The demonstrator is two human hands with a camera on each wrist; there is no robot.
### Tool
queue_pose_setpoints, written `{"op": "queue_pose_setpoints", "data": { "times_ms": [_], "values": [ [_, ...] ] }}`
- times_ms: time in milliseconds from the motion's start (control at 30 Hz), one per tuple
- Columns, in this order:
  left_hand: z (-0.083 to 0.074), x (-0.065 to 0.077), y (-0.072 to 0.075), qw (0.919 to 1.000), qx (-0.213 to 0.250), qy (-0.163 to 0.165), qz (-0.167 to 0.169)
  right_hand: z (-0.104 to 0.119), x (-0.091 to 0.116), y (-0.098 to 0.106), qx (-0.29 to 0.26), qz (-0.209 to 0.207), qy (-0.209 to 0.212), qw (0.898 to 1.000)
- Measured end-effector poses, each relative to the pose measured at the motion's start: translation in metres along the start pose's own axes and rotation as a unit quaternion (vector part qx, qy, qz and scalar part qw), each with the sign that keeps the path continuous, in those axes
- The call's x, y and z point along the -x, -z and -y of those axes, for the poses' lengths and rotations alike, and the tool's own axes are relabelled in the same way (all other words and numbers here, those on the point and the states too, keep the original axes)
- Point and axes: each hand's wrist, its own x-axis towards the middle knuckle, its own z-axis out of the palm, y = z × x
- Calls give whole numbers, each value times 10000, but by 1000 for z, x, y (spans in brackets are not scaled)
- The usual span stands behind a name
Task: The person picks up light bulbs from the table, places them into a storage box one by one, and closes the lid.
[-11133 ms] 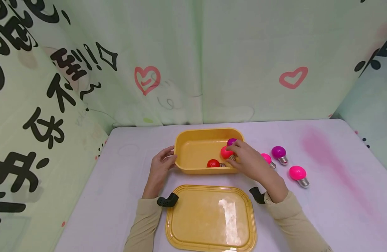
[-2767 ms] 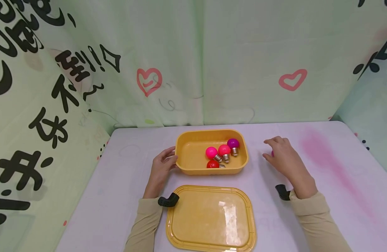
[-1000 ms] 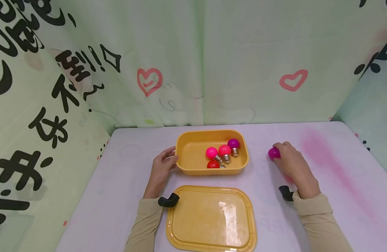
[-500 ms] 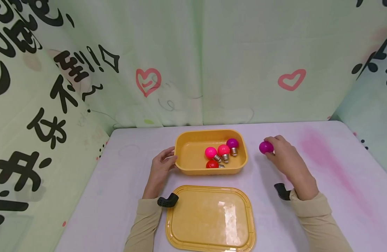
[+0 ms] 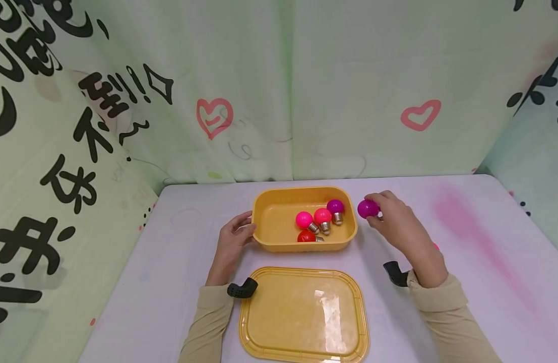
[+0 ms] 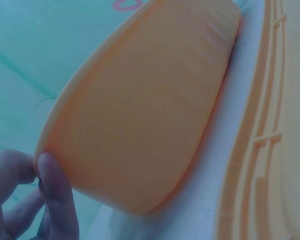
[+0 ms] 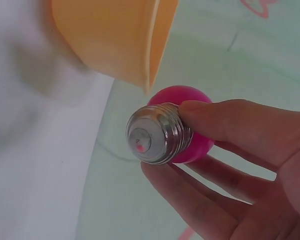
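Just right of the yellow plastic box (image 5: pixel 279 247), my right hand (image 5: pixel 398 222) pinches a purple light bulb (image 5: pixel 368 208) between thumb and fingers. Close up in the right wrist view, the bulb's silver screw base (image 7: pixel 157 134) faces the camera, and the box's rim is near it. My left hand (image 5: pixel 233 244) pinches the box's left rim; the left wrist view shows the thumb (image 6: pixel 57 185) against the outer wall. Inside the box lie a pink bulb (image 5: pixel 304 220), a coral-pink bulb (image 5: pixel 322 216), a red bulb (image 5: pixel 306 236) and another purple bulb (image 5: pixel 335 205).
A flat yellow lid (image 5: pixel 303 315) lies on the white table (image 5: pixel 170 282) in front of the box. A sliver of a pink bulb (image 5: pixel 436 246) shows beside my right wrist, mostly hidden behind it. A printed green curtain (image 5: pixel 342 101) hangs behind the table.
Since the oldest frame, a pink bulb has joined those in the box. My right hand has picked up the purple bulb from the table and carried it left toward the box; the left hand stays put.
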Motion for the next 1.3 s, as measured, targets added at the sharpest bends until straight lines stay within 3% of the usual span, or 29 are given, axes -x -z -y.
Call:
{"op": "queue_pose_setpoints", "data": {
  "times_ms": [767, 1300],
  "values": [
    [-2, 1, -1, 10000, -34, 43, -51, 29, -15, -18, -191, 200, 183, 9994],
    [0, -1, 0, 10000, 15, 12, -34, 33, -24, -41, 14, 134, 491, 9987]
  ]
}}
